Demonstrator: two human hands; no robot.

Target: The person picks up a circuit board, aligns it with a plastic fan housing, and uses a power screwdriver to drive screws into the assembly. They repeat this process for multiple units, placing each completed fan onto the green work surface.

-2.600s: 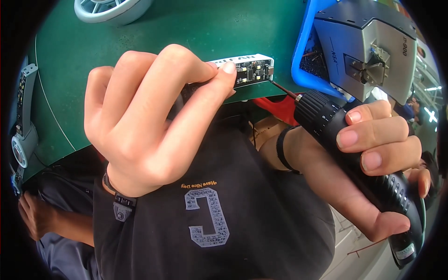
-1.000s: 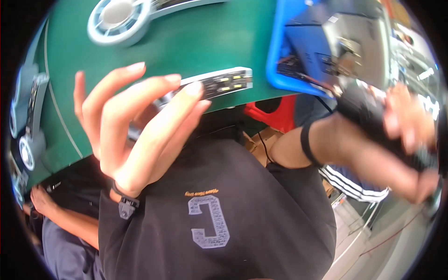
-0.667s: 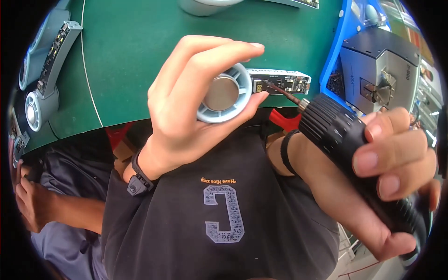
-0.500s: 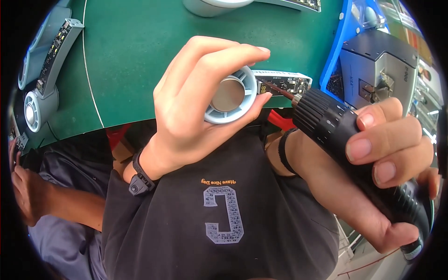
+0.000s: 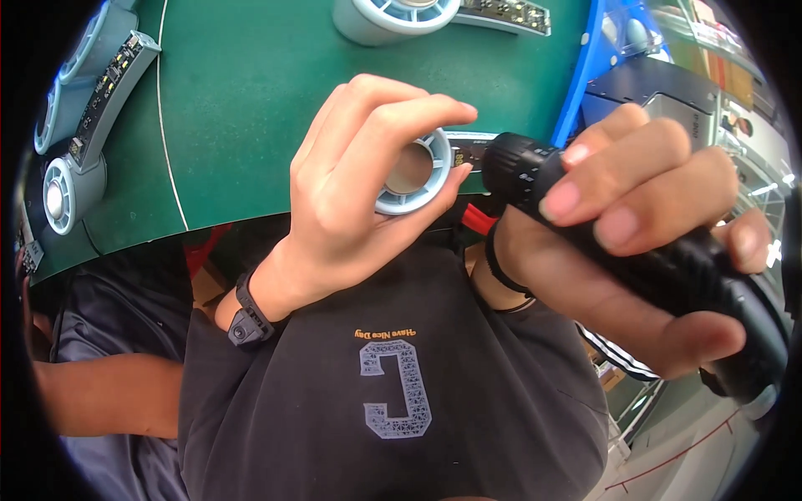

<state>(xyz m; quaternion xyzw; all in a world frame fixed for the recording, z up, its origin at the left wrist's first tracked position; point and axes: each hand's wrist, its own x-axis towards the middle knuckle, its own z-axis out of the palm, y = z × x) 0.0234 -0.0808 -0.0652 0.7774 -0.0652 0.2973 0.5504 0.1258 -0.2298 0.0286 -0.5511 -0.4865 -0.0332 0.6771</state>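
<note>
Pale-blue housing (image 5: 422, 171) was gripped in the left hand (image 5: 342, 179) at upper mid-frame, its long axis running rightward toward the right hand (image 5: 660, 184), which clasped a black screwdriver (image 5: 526, 174) whose head hid the far end.

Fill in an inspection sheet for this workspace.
Surface: green tabletop.
In hand: pale-blue round unit with a circuit-board strip; black handheld driver partly hiding the strip, its tip unseen.
Clutter: similar units at the left, another along the top.
Left fingers: around the unit.
Right fingers: around the driver.
Cables: thin red line at lower right, possibly a cord.
Surroundings: blue tray, grey device, another person's forearm.
</note>
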